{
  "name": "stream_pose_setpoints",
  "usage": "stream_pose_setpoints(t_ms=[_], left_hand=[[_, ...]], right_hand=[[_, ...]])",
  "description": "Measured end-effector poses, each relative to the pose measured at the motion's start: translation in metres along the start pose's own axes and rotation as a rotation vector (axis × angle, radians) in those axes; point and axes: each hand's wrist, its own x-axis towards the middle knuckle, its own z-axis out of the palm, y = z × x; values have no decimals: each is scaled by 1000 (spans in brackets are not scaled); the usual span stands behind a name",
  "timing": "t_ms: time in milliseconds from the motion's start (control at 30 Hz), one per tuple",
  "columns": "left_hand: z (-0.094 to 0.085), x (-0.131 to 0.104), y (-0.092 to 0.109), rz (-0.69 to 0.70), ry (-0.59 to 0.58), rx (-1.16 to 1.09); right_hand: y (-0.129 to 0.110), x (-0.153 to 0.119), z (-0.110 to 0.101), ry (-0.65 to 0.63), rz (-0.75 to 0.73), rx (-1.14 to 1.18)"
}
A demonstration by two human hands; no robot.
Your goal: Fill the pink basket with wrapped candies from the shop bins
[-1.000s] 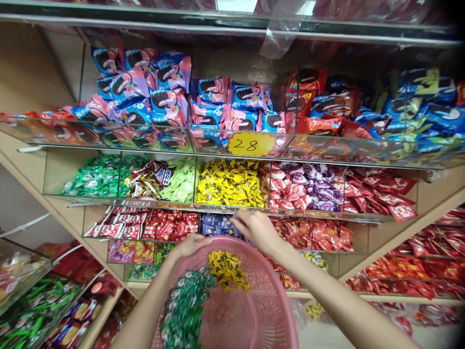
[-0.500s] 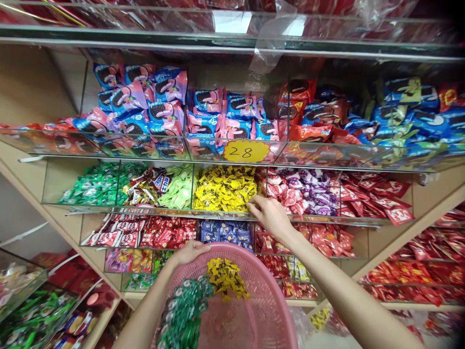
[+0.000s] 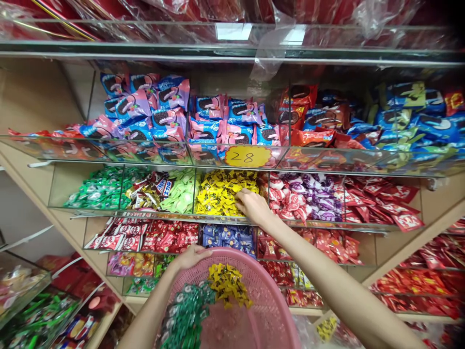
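Observation:
My left hand (image 3: 191, 258) grips the rim of a pink plastic basket (image 3: 279, 295), thumb over the edge. Inside the basket lie green-wrapped candies (image 3: 187, 315) on the left and a smaller heap of yellow-wrapped candies (image 3: 229, 285) near the far side. My right hand (image 3: 253, 206) reaches into a shelf compartment full of yellow candies (image 3: 218, 191). Its fingers are bent together at the right part of that pile, touching the candies; whether any are pinched between the fingertips is hard to see.
Green candies (image 3: 103, 189) and purple-and-white candies (image 3: 319, 194) fill compartments on the same shelf. Above, a glass-fronted shelf of blue and pink cookie packs (image 3: 170, 118) carries a yellow price tag (image 3: 247, 156). Red packets (image 3: 385, 198) stick out over the shelf edge at right.
My right hand has moved left and deeper into the yellow candies, its fingers drawing together. My left hand keeps its hold on the basket. The view has shifted slightly.

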Motion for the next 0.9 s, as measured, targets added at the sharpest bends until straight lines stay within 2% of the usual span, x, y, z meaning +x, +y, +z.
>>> stream_pose_setpoints(t_ms=[133, 267, 433, 500, 533, 600, 667, 733, 800, 900], left_hand=[[-1, -1, 1, -8, 11, 33], [-1, -1, 1, -20, 4, 14], [0, -3, 3, 32, 12, -3], [0, -4, 5, 22, 16, -2], [1, -4, 6, 22, 17, 9], [2, -4, 6, 39, 18, 18], [3, -3, 5, 62, 27, 31], [3, -2, 4, 71, 43, 56], [4, -1, 4, 71, 54, 81], [4, -2, 4, 59, 52, 92]], right_hand=[[-2, 4, 4, -27, 24, -29], [-1, 1, 0, 16, 25, -18], [-6, -27, -15, 162, -19, 114], [-15, -45, -12, 183, -80, 198], [-21, -53, -7, 162, -117, 229], [-33, -69, 13, 33, -195, 243], [-43, -80, 40, -126, -228, 191], [-51, -86, 67, -230, -210, 122], [-55, -88, 88, -281, -200, 69], [-58, -87, 103, -310, -213, 23]])
